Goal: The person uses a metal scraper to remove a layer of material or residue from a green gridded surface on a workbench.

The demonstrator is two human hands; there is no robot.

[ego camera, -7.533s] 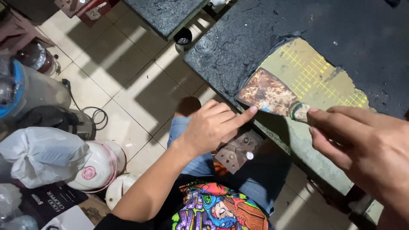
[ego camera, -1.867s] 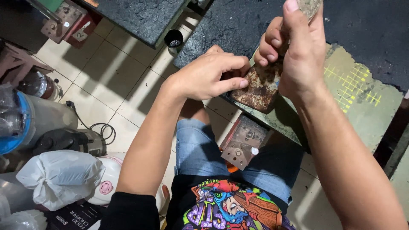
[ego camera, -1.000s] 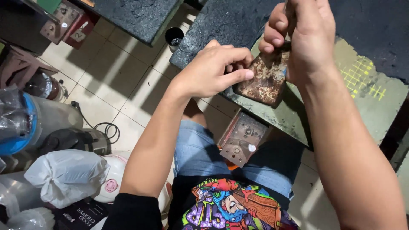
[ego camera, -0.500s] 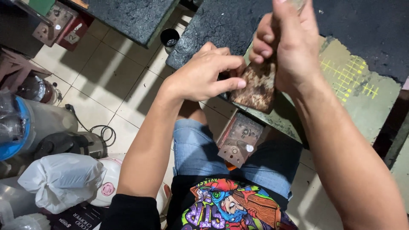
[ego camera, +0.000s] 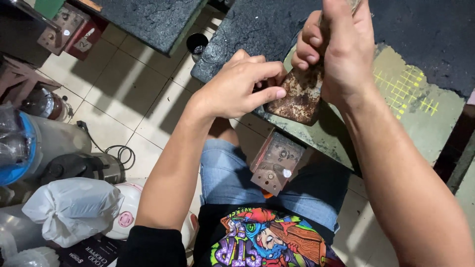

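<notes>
While right hand [ego camera: 341, 59] gripped the rusty plate [ego camera: 294, 96] tight, its top was hidden. Left hand [ego camera: 237, 86] pinched the plate's edge; tool above cut off

My right hand [ego camera: 341, 54] covered the upper part of the rusty plate [ego camera: 297, 96], and whatever it gripped ran off the far edge. I couldn't tell what it was. My left hand [ego camera: 237, 86] hid the plate's left corner. My right elbow was cut off at the near right.

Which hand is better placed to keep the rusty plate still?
Probably the left hand: its fingertips already pinch the rusty plate at its edge, while the right hand is fisted around something above it.
</notes>
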